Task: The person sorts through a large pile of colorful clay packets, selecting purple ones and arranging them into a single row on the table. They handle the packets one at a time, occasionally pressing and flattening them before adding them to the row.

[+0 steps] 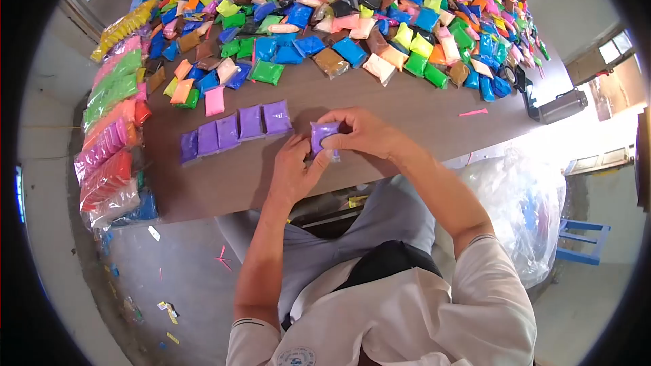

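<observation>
Near the table's front edge, a small purple packet (325, 137) is pinched between both hands. My right hand (359, 134) grips its right side, with the thumb across its face. My left hand (297, 165) holds its lower left side, fingers bent and thumb at the bottom corner. To the left, a row of several purple packets (250, 122) lies flat on the brown table (420, 129), edges touching or overlapping.
A large pile of coloured packets (291, 17) covers the table's far part. Stacked packet rows (112, 129) line the left edge. A pink strip (473, 112) and a black object (559, 107) lie right. A clear plastic bag (512, 210) and blue stool (583, 240) stand beyond.
</observation>
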